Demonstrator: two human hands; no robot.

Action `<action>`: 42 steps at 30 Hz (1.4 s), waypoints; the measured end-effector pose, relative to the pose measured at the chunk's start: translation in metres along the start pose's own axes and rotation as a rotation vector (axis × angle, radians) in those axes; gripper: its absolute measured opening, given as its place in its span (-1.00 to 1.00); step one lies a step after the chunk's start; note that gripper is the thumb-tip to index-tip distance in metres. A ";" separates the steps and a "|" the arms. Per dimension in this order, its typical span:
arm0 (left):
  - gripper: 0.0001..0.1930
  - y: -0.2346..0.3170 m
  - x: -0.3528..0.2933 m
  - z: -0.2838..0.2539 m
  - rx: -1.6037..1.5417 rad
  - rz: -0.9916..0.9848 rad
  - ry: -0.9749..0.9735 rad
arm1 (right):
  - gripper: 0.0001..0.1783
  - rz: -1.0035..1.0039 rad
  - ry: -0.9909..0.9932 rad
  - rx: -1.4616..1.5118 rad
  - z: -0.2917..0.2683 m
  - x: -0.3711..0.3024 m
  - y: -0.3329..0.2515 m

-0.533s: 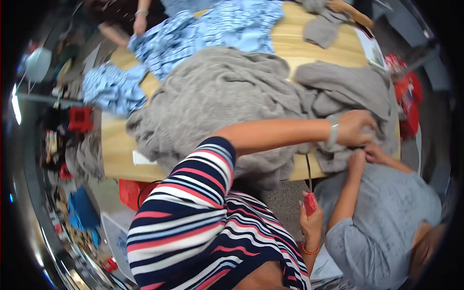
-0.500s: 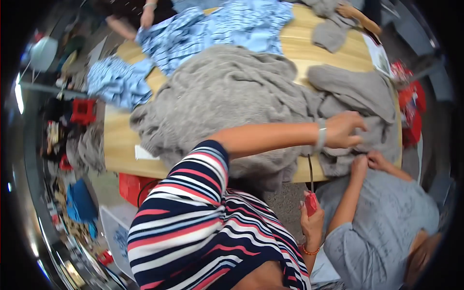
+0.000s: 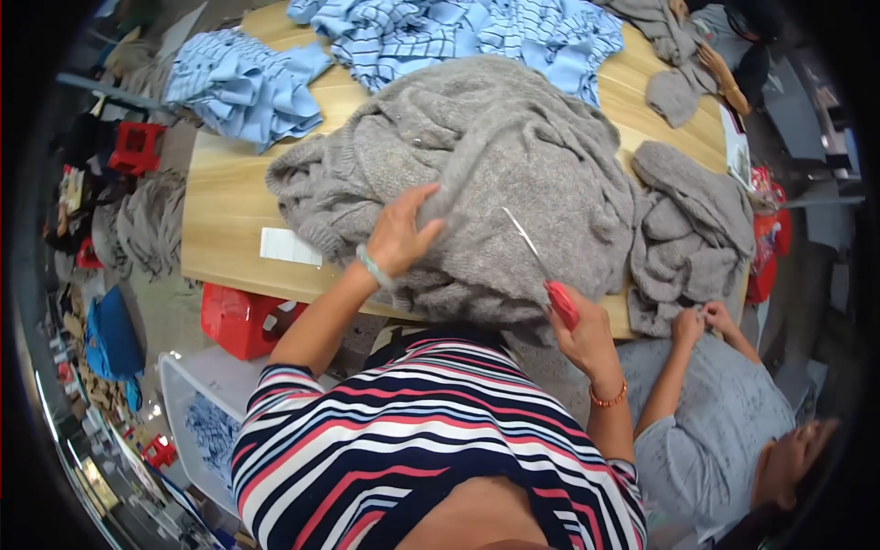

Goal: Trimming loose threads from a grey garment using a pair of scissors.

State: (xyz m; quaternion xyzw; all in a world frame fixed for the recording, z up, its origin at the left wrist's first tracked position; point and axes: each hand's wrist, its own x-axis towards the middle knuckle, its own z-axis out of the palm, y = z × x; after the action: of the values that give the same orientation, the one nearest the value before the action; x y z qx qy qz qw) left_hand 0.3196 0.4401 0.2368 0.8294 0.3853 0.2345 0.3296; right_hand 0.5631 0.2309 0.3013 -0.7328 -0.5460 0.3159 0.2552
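Note:
My left hand point(image 3: 404, 233) is at the left part of a large heap of grey knitted garments point(image 3: 536, 179), thumb and fingers apart and slightly blurred. Whether its fingertips touch the knit, I cannot tell. In my right hand point(image 3: 588, 337), at the heap's near right edge, is a red-handled tool with a long thin metal blade point(image 3: 524, 235). The fingers wrap round the red handle, and the blade points forward and left over the grey knit. A smaller grey knitted garment point(image 3: 692, 215) lies to the right of the heap.
Blue checked clothes point(image 3: 440, 37) lie across the table's point(image 3: 229, 206) far side, with another blue bundle point(image 3: 240, 87) at left. A white paper point(image 3: 291, 246) is near the left front. A co-worker in grey point(image 3: 724, 412) sits close at right. A red stool point(image 3: 240, 316) stands below.
My left hand has swung back from the right-hand garment to the heap's left part. My right hand has raised the tool from beside the table to over the heap. The view has shifted.

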 end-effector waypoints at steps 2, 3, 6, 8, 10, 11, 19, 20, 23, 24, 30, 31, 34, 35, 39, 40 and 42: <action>-0.38 0.008 -0.005 -0.013 -0.143 0.072 -0.064 | -0.63 0.019 0.000 -0.023 0.015 0.014 -0.023; -0.37 0.013 -0.004 -0.022 -0.285 -0.190 -0.196 | -0.64 0.016 -0.025 -0.065 0.020 0.018 -0.032; -0.37 -0.002 0.016 -0.028 -0.234 -0.193 -0.221 | -0.64 0.067 -0.068 -0.130 0.031 0.027 -0.054; -0.41 -0.017 0.042 -0.024 -0.051 0.203 -0.041 | -0.64 0.105 -0.091 -0.155 0.038 0.031 -0.066; -0.42 -0.033 0.070 0.000 0.027 0.306 -0.074 | -0.64 0.142 -0.089 -0.191 0.039 0.032 -0.080; -0.43 -0.040 0.076 0.014 0.121 0.394 -0.104 | -0.64 0.167 -0.099 -0.215 0.040 0.033 -0.083; -0.48 -0.030 0.065 0.052 0.509 0.522 -0.481 | -0.72 0.281 -0.014 -0.431 0.011 0.045 -0.072; -0.48 -0.029 0.066 0.054 0.508 0.526 -0.491 | -0.72 0.274 -0.023 -0.460 0.005 0.054 -0.072; -0.48 -0.028 0.070 0.054 0.567 0.515 -0.507 | -0.74 0.248 -0.024 -0.523 -0.004 0.077 -0.063; -0.49 -0.027 0.070 0.054 0.573 0.520 -0.507 | -0.74 0.225 -0.015 -0.561 -0.006 0.079 -0.061; -0.51 -0.040 0.062 0.048 0.517 0.466 -0.440 | -0.72 0.137 -0.319 -0.450 -0.009 0.049 -0.075; -0.50 -0.043 0.056 0.046 0.470 0.497 -0.366 | -0.72 0.136 -0.328 -0.446 -0.008 0.042 -0.078; -0.50 -0.045 0.025 0.033 0.235 0.475 -0.282 | -0.67 0.210 -0.390 -0.429 -0.004 0.027 -0.085; -0.50 -0.047 0.015 0.028 0.236 0.471 -0.288 | -0.67 0.210 -0.395 -0.422 0.000 0.026 -0.088; -0.56 -0.061 -0.019 0.017 0.197 0.441 -0.245 | -0.63 0.139 -0.457 -0.347 0.020 0.024 -0.095; -0.55 -0.063 -0.024 0.012 0.136 0.445 -0.234 | -0.63 0.142 -0.452 -0.352 0.021 0.026 -0.095; -0.54 -0.077 -0.033 0.007 0.074 0.445 -0.223 | -0.63 0.131 -0.372 -0.392 0.024 0.027 -0.092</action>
State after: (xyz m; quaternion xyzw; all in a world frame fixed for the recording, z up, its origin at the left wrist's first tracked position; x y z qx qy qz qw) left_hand 0.2674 0.4485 0.1721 0.9261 0.1629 0.1939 0.2798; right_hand 0.4920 0.2831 0.3460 -0.7314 -0.5855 0.3491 -0.0169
